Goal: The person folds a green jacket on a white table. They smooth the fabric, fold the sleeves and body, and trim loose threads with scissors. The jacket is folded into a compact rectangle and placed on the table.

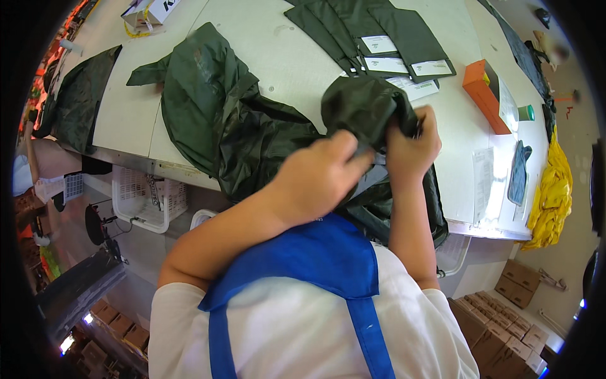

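Observation:
A dark green waterproof garment [252,120] lies bunched across the near half of the table, with a glossy inner side showing and part of it hanging over the front edge. My right hand [413,148] is closed on a raised, rounded part of it that looks like a hood. Close by on the left, my left hand [319,177] has its fingers curled together at the fabric below that part. It is slightly smeared by motion, and its fingertips are partly hidden. Beyond both hands lie several folded dark green pieces [404,38] with white labels [432,68].
An orange box [489,95] stands on the right of the white table [284,47], beside a green-topped spool [526,113]. Yellow fabric [550,196] hangs off the right end. Another dark garment [82,98] lies at the left. White baskets [148,199] sit under the table.

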### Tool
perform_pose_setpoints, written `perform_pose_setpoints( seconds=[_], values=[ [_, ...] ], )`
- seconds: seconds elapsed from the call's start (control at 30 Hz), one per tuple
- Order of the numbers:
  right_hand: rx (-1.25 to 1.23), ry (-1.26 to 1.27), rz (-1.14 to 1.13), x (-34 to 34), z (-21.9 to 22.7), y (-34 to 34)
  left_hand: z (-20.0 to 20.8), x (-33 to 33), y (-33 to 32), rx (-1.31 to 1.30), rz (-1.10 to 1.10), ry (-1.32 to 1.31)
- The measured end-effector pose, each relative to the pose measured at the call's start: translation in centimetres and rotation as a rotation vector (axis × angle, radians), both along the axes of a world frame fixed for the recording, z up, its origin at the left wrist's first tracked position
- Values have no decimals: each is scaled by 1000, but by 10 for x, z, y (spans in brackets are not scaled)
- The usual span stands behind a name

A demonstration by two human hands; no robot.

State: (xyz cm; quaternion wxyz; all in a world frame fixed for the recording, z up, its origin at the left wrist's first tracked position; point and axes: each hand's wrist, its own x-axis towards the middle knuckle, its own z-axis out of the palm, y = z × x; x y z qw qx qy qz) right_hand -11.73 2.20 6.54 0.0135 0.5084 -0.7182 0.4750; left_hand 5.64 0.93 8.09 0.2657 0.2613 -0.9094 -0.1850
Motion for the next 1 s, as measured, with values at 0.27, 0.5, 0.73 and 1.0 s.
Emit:
perform_pose_setpoints(
  seconds=[0.27,0.5,0.73,1.0],
  values=[
    [-31,-351,536,-11,-5,0,20,44,-169,695,206,757],
    [850,359,897,-18,-28,30,-32,98,-160,-142,521,221],
    [715,269,769,-81,-54,15,-190,193,-39,681,1066,36],
    [663,92,5,-282,-63,0,-171,192,-36,836,804,-96]
  ],
)
